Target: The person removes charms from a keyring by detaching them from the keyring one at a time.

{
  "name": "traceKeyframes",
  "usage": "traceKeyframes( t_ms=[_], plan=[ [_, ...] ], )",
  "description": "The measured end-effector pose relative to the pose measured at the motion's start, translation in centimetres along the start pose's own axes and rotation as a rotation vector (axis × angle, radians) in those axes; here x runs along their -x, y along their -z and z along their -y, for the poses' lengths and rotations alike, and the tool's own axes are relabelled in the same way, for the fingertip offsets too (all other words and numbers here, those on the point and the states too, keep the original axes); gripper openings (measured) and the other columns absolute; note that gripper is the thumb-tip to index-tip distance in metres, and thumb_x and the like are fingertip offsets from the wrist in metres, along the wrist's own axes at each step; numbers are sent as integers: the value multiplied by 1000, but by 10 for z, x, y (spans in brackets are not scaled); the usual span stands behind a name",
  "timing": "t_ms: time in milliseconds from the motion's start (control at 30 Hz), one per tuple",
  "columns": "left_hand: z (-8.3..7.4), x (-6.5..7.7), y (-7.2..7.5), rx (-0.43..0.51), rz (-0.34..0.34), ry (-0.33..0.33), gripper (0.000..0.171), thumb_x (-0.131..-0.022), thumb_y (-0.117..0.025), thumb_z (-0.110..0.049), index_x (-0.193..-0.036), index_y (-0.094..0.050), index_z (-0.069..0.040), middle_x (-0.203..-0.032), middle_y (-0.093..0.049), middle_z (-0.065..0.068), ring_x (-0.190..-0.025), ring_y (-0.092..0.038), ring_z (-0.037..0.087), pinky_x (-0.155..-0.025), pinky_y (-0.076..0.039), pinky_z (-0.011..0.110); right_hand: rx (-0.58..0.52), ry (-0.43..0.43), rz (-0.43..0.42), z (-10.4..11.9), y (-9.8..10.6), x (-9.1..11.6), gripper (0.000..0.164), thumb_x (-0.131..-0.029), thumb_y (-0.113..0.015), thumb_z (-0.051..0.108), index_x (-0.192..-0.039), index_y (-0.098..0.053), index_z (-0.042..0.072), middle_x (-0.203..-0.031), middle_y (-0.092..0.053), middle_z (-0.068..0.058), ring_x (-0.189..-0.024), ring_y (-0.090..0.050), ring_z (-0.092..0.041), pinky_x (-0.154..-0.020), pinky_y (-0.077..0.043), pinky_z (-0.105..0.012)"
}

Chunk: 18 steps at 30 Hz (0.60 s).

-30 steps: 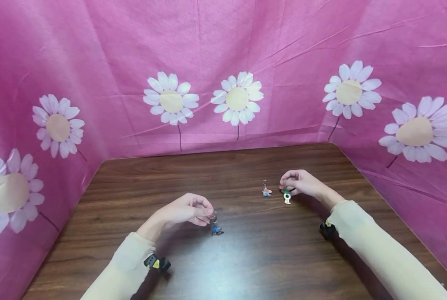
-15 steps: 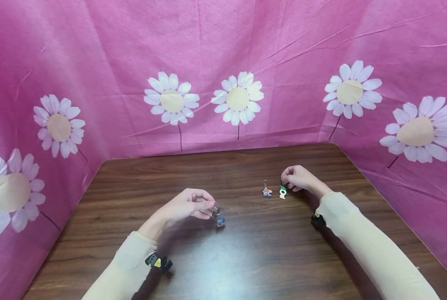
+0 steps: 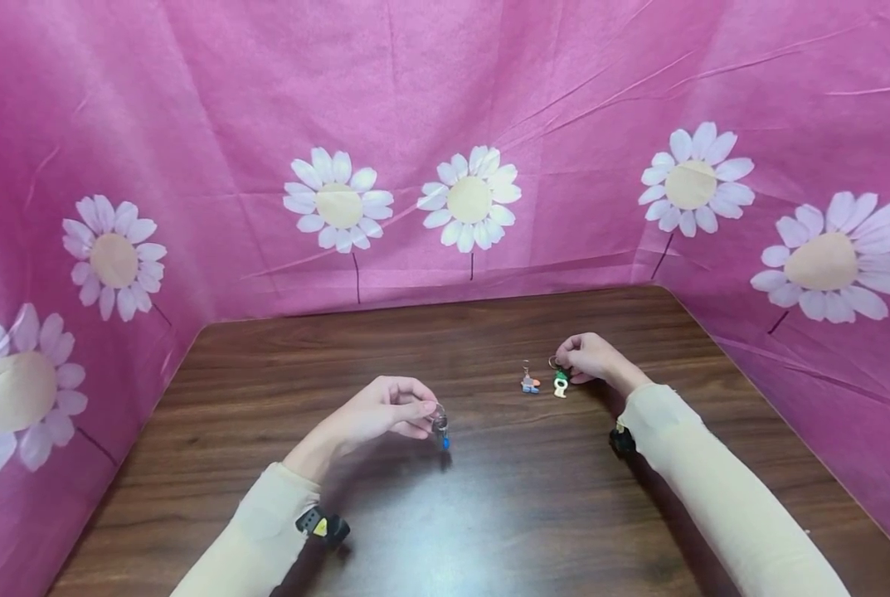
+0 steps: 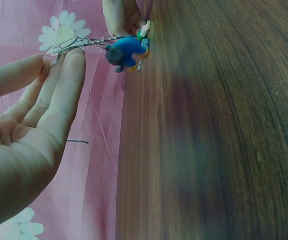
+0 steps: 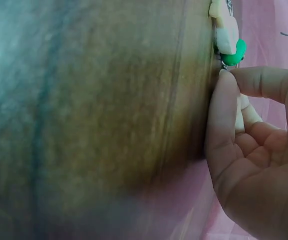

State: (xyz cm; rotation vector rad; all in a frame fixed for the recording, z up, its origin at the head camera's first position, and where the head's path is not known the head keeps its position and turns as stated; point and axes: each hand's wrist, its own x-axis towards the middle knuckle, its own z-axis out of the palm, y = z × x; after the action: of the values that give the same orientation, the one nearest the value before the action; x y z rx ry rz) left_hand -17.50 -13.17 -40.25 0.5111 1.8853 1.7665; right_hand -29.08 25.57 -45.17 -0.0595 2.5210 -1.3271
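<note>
My left hand [image 3: 385,408] pinches the metal ring of a keychain, and its small blue figure [image 3: 445,443] hangs below the fingertips over the table. In the left wrist view the blue figure [image 4: 131,49] has a dark head and dangles on a short chain. Further right and back, my right hand [image 3: 595,356] pinches the metal link beside the green top of a green-and-white keychain [image 3: 560,385]. Its white part [image 5: 226,35] lies close along the tabletop in the right wrist view. Just left of it, a grey, blue and orange keychain [image 3: 530,384] lies on the table.
The brown wooden table [image 3: 280,356] has a glossy highlight near the front middle. A pink curtain [image 3: 594,99] with white daisies stands along its back and both sides. Each wrist wears a black strap with a camera [image 3: 323,525].
My right hand has moved slightly left, bringing the green-and-white keychain closer to the grey, blue and orange one. My left hand has shifted slightly right, and its blue figure has swung and turned.
</note>
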Motion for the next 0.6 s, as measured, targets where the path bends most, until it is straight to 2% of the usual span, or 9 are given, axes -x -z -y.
traceKeyframes(
  t_ms=[167,300,467,600],
  plan=[
    [0,-4,-4,4,8,-9,20,-99,-65,-6,-113,-64,9,-99,-73,14,-90,-71,27,-90,-58,50,48,-5,-29,-2,-1,-2,12,-91,-60,5,-99,-64,-3,-86,-62,-6,-70,-57,-14,-59,-59,-28],
    [0,-10,-6,-4,11,-14,20,-99,-66,-7,-112,-65,8,-97,-72,13,-89,-71,30,-89,-58,53,83,3,-41,-3,-3,-5,13,-92,-65,9,-99,-63,-2,-82,-60,-5,-70,-58,-13,-60,-60,-28],
    [-2,-18,-8,13,17,-22,20,-98,-67,-6,-112,-65,8,-97,-73,13,-89,-71,32,-90,-57,54,22,0,-25,-2,-5,-7,18,-93,-66,7,-104,-60,-5,-80,-59,-4,-67,-59,-12,-58,-60,-28],
    [-5,-23,-10,47,10,-33,19,-98,-66,-4,-112,-64,8,-98,-73,13,-87,-72,28,-90,-56,55,-22,-6,-8,-2,-3,-7,22,-94,-65,6,-109,-58,-7,-82,-58,-5,-67,-57,-12,-58,-60,-27]
  ],
)
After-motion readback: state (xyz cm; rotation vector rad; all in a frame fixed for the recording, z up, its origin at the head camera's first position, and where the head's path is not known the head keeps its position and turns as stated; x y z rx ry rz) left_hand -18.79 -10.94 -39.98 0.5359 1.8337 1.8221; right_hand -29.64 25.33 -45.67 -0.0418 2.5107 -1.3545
